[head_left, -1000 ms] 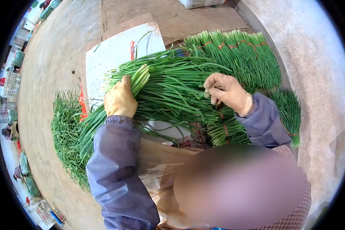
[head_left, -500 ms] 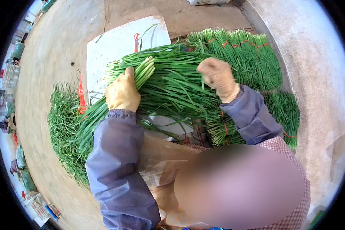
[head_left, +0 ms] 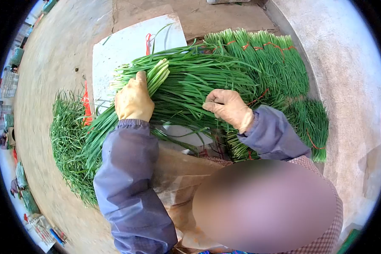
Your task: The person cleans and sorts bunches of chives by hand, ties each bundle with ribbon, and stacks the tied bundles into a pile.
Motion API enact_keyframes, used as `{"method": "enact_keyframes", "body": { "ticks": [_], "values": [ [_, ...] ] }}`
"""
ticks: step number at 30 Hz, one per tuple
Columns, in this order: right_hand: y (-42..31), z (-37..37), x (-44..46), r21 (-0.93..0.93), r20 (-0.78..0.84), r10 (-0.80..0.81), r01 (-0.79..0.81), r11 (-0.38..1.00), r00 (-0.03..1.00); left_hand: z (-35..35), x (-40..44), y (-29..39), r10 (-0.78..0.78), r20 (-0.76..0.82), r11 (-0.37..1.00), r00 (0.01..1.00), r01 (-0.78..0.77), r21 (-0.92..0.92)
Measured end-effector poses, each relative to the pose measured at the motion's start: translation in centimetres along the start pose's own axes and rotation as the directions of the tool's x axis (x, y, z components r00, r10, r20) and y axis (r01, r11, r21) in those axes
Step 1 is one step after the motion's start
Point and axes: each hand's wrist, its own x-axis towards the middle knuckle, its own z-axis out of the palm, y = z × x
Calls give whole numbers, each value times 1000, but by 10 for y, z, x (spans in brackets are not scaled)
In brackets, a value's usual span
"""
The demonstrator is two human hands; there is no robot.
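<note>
My left hand [head_left: 134,98], in a pale glove, is closed around a bunch of garlic chives [head_left: 160,75]. Their whitish stem ends point up and right, and the green leaves trail down to the left. My right hand [head_left: 229,108], also gloved, is over the loose pile of garlic chives [head_left: 194,80], thumb and fingers pinched together at the leaves. Whether a leaf is caught in that pinch is hard to see. The pile lies across a white board [head_left: 135,40], stem ends to the left.
Bundles of chives tied with red bands [head_left: 279,63] stand at the right, beside a pale concrete ledge [head_left: 343,84]. A heap of loose leaves [head_left: 72,148] lies on the floor at left, near a red strip [head_left: 86,106]. Bags and people appear along the far left edge.
My right hand has moved down and left, from above the bundles to the leaves of the pile. My left hand keeps its hold on the bunch, nearly still.
</note>
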Motion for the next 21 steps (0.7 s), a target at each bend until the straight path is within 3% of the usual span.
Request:
{"method": "enact_keyframes", "body": {
  "ticks": [2,3,7,11,15,18,21],
  "values": [
    [17,7,13,-45,-55,-103,101,994,993,2,-1,-2,0,-11,1000,1000,0,-6],
    [22,9,18,31,-97,-147,150,988,984,1,-3,-2,14,-34,1000,999,-14,-3],
    [28,-1,14,300,-77,5,18,954,997,-1,-1,-1,-1,-6,1000,1000,1,-2],
    [21,-8,6,268,-86,79,-54,962,993,0,-2,-2,9,-17,1000,1000,-9,-3],
    [14,8,7,142,-54,-3,11,990,999,0,-1,-1,-5,2,1000,1000,5,7],
    [26,12,20,176,-103,-88,106,979,991,0,-3,-2,6,-16,1000,1000,-6,4],
    [10,6,3,443,-131,-66,117,889,989,0,-2,-2,3,-2,1000,1000,-3,-1]
  ]
}}
